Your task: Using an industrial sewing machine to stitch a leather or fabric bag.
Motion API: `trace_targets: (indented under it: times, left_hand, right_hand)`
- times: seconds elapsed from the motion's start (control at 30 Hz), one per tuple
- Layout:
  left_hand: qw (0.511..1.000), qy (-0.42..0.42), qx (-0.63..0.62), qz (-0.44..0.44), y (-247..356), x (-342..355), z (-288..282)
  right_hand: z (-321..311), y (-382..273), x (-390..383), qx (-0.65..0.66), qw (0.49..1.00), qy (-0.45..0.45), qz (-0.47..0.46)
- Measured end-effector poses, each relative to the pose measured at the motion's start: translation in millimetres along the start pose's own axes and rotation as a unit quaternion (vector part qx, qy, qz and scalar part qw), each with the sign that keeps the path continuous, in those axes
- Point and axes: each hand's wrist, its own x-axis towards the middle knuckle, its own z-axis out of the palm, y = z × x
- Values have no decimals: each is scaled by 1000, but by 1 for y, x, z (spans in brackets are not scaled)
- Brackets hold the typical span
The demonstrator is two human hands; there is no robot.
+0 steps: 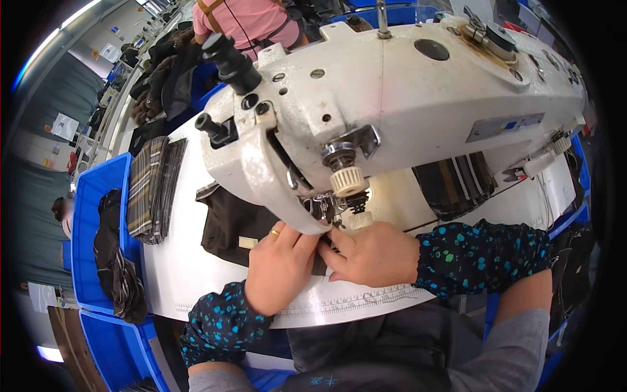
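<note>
A person seen from above works at a white industrial sewing machine (pixel 398 85), both bare hands close together under its needle end. A dark brown piece of fabric (pixel 228 221) lies on the white bench (pixel 166 277), running from the left of the machine head to beneath the fingers. A small cream label (pixel 248 242) sits on it, just beside the left hand (pixel 282 268).

The left hand lies palm down over the fabric, fingers side by side and pointing toward the presser foot; 1 finger wears a gold ring (pixel 275 232). The right hand (pixel 377 255) comes in from the right, its fingers bent and slightly parted near the needle area. The machine's curved white guard (pixel 268 176) partly covers the fingertips, so whether either hand pinches the fabric cannot be told. Both forearms wear dark sleeve covers (pixel 480 258) with teal and green spots.

A printed ruler scale (pixel 366 299) follows the bench's front edge. There are 2 stacks of folded plaid fabric: 1 at the far left (pixel 147 189), 1 behind the right hand (pixel 454 186). On the left, 2 blue bins (pixel 85 242) hold dark cloth. Beyond the machine is a person in a pink shirt (pixel 261 23).
</note>
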Motion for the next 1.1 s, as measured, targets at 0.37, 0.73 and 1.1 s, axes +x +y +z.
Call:
trace_targets:
  times: [0.37,0.73,1.1]
  left_hand:
    - [999,31,-8,33,-5,6,13]
    - [999,30,27,16,4,9,22]
    - [999,31,35,0,-1,14,12]
  right_hand:
    - [19,-2,2,-78,985,105,-116]
    - [7,1,-3,-85,990,80,-72]
    - [4,-4,-3,-110,992,21,-50]
